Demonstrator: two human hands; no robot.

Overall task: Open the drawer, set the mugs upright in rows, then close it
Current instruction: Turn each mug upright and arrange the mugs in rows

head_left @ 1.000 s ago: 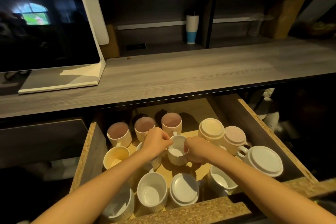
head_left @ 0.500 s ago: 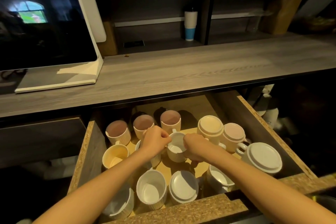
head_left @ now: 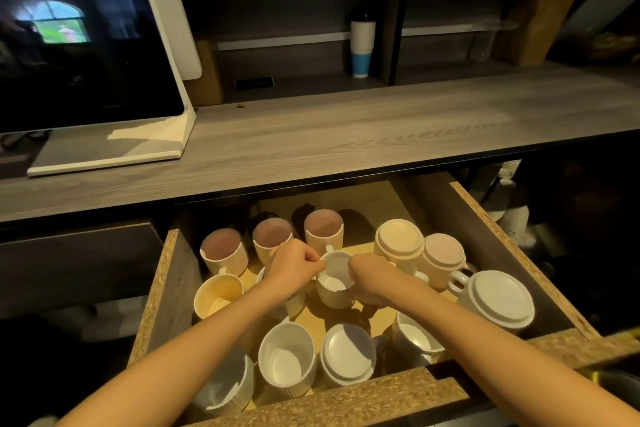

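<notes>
Inside open drawer — both hands clasp one upright white mug.

Your left hand covers most of a white mug at frame centre, so you can't tell how it stands. The monitor at upper left is cut by the top and left edges (its reflection is a blur). The grey mug at lower left sits partly behind your forearm, and the drawer's back end is lost under the countertop
</notes>
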